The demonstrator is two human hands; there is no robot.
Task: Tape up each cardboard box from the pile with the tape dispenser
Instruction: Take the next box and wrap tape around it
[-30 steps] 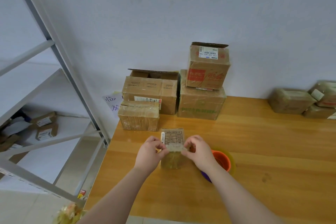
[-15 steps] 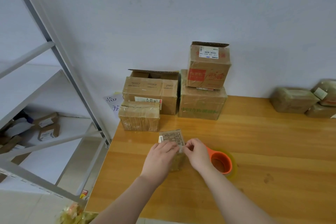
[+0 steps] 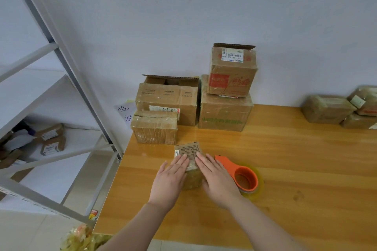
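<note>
A small cardboard box (image 3: 188, 151) with a printed label on top sits near the front left of the wooden table (image 3: 295, 169). My left hand (image 3: 170, 180) lies flat with straight fingers against the box's left side and top. My right hand (image 3: 216, 177) lies flat on its right side in the same way. Clear tape shows on the box's near face between the hands. An orange tape dispenser (image 3: 241, 177) with a roll of clear tape lies on the table just right of my right hand, touched by neither hand.
A pile of cardboard boxes (image 3: 224, 112) stands at the back against the wall, with a flat taped box (image 3: 154, 129) in front of it. More taped parcels (image 3: 328, 109) sit at the back right. A grey metal shelf (image 3: 61, 91) stands left of the table.
Both hands went from pinching a tape strip at the box top to lying flat with straight fingers along the box's sides. The dispenser is now in fuller view.
</note>
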